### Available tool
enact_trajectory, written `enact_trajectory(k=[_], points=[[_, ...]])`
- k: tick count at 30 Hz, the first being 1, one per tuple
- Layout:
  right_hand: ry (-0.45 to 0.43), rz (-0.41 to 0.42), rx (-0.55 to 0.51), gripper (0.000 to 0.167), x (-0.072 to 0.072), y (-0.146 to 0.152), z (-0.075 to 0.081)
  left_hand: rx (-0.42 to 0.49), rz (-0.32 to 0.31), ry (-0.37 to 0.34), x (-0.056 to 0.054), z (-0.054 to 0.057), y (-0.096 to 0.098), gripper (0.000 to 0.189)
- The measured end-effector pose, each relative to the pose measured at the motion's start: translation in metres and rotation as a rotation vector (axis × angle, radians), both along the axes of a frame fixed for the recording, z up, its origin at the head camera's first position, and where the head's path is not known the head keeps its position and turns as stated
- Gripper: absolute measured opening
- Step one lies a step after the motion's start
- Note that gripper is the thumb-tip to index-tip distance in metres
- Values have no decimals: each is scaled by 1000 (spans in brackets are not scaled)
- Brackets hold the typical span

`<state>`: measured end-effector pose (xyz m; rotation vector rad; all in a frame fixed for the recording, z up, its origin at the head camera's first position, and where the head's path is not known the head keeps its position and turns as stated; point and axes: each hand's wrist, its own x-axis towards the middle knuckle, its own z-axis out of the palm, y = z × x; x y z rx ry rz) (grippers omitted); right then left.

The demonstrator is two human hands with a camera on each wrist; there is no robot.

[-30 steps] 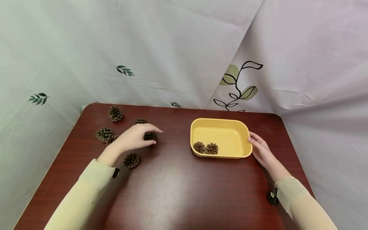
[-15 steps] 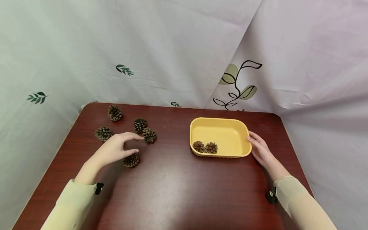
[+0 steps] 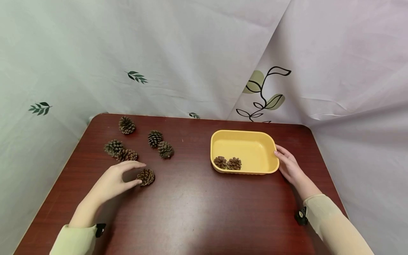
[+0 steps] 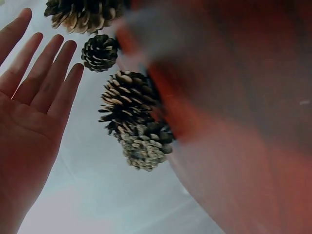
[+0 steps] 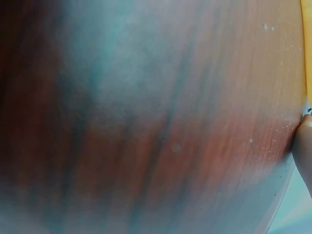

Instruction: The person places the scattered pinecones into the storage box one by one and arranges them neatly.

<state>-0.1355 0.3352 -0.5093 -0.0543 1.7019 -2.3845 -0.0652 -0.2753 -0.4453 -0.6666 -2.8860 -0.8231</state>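
My left hand (image 3: 113,180) is beside a brown pine cone (image 3: 146,177), thumb and fingers spread apart and fingertips right at its near side. In the left wrist view its fingers look extended, with a large pine cone (image 4: 85,14) beyond them. My right hand (image 3: 290,166) is at the right end of a yellow plastic tub (image 3: 244,173), holding it with a fingertip over the rim and the other fingers along the outer wall. Two pine cones (image 3: 234,163) lie in the tub's near left corner. The right wrist view catches only a digit and a strip of the tub.
Several more pine cones lie at the left of the dark red table (image 3: 204,209): a touching pair (image 3: 126,155), another pair (image 3: 165,149) nearer the middle, and one (image 3: 126,125) by the back edge. A pale curtain (image 3: 178,63) hangs behind the table.
My left hand has drawn back toward me and to the left, from the middle pair of pine cones to the nearest cone. My right hand and the tub have stayed put.
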Motion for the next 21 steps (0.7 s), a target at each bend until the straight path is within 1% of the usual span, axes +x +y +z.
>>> enact_trajectory(k=[6,10,13,17,21], points=[[-4,1,-15,35,0,0,1,5,28,6,7,-13,-1,55],[-10,-4,-8,36,-1,-1,1,25,18,33,8,-24,1,56],[-15,-7,-6,36,-1,-1,1,38,4,61,7,-30,2,58],[-17,-6,-9,37,-1,-1,0,35,-2,90,5,-33,3,58],[-12,-5,-6,37,-1,-1,0,26,-2,103,4,-34,4,56]])
